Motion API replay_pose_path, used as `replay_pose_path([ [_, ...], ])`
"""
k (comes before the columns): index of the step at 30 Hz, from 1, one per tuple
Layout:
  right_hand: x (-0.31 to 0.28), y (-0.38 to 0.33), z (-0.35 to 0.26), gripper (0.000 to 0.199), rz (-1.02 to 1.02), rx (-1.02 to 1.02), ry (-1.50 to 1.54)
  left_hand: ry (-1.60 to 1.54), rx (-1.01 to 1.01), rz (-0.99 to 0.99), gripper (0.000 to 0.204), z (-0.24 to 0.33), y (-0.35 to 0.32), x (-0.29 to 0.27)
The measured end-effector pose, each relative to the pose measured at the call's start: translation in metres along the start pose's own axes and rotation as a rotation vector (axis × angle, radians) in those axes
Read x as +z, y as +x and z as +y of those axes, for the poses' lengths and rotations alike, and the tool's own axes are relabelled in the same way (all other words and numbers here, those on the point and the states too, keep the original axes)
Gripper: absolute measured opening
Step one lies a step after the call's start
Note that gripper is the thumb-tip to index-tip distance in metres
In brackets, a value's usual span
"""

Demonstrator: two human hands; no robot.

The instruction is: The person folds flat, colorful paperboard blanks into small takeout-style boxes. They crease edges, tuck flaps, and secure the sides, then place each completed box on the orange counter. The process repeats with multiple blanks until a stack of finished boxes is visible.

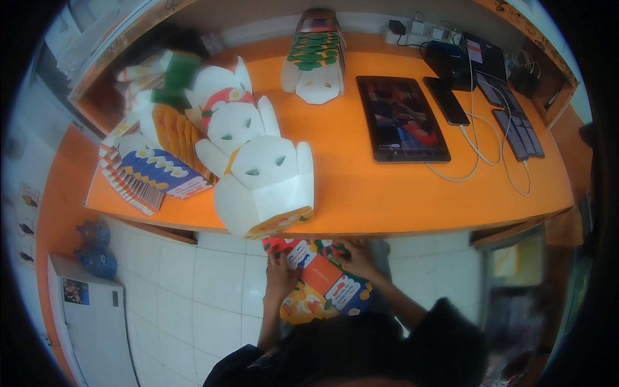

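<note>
Below the table's front edge, a colourful printed food-box carton point(321, 276) lies across my lap, looking flat and unfolded. My left hand point(282, 276) grips its left side, fingers bent over the printed face. At its upper right side, my right hand point(361, 259) holds the edge with curled fingers; some fingertips are hard to make out. Just above on the table stands a folded white-lined food box point(271, 187), its slotted flap raised. More folded boxes point(235, 124) stand in a row behind it.
An orange table point(387, 200) spans the view. Flat printed cartons point(164, 171) are stacked at left, nested boxes point(314, 61) at the back. A tablet point(403, 119), phones point(446, 101) and white charging cables point(478, 145) occupy the right. A white cabinet point(97, 322) stands on the floor at left.
</note>
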State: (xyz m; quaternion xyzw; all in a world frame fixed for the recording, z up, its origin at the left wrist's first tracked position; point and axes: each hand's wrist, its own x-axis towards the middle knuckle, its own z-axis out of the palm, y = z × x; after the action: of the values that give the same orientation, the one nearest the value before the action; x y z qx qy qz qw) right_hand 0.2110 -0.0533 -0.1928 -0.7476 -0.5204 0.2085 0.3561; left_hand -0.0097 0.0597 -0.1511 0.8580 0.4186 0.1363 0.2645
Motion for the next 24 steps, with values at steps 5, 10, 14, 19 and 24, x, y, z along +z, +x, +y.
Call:
replay_pose_path([
  [5, 0.007, 0.005, 0.005, 0.044, 0.018, 0.020, -0.111, -0.038, -0.065, -0.099, 0.065, 0.004, 0.004, -0.002],
  [10, 0.008, 0.028, 0.024, 0.039, -0.174, 0.322, 0.130, -0.130, -0.093, -0.115, 0.066, 0.001, 0.005, -0.004],
  [14, 0.010, 0.039, 0.038, 0.041, -0.100, 0.220, 0.141, -0.175, -0.019, 0.023, 0.072, 0.002, 0.005, -0.003],
  [19, 0.004, 0.043, 0.041, 0.047, -0.086, 0.180, 0.130, -0.337, -0.179, -0.008, 0.076, 0.004, 0.002, -0.002],
  [24, -0.015, 0.041, 0.033, 0.049, -0.123, 0.208, 0.038, -0.340, -0.087, 0.011, 0.077, 0.002, 0.003, -0.001],
])
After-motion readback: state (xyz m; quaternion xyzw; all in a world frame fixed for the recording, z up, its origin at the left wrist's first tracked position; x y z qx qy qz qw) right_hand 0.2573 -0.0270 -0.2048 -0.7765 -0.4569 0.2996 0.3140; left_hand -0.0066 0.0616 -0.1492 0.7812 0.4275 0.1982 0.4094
